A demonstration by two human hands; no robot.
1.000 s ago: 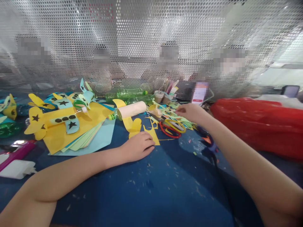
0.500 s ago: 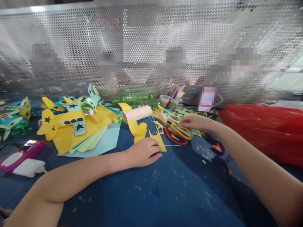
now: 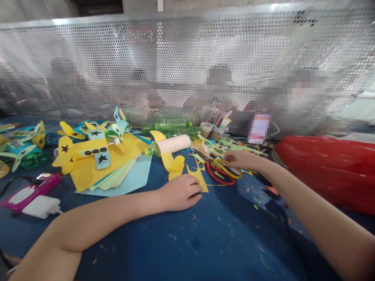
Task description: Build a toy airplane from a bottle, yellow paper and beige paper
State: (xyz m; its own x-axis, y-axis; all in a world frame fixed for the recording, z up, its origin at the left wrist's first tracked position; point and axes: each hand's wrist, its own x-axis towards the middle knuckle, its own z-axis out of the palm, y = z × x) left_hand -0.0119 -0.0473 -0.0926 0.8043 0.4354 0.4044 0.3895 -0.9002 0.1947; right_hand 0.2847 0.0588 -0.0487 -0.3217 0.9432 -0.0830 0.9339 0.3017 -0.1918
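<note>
Evidently looks finished with the star-marked bottle airplane (image 3: pixel 88 152), left of the wrapped bottle (image 3: pixel 177 144). Seems to have wrapped the latter, leaving stars and windows undone; shows yellow wing-shaped paper (image 3: pixel 176 164) just in front, attachment unclear. Nearer than the bottle, rests left hand (image 3: pixel 181 192) palm-down by cut yellow paper (image 3: pixel 200 180), fingers loose, clamping nothing visible. Right of the bottle, has right hand (image 3: pixel 241 159) at yellow-handled scissors (image 3: pixel 239 174), closer than a second ago; cannot tell whether gripping.

Beneath your grip you have a blue table (image 3: pixel 175 246) flecked with white; beyond your grip stands a silvery, perforated screen (image 3: pixel 181 50) catching light, a grey wall (image 3: pixel 35 11) showing above.
</note>
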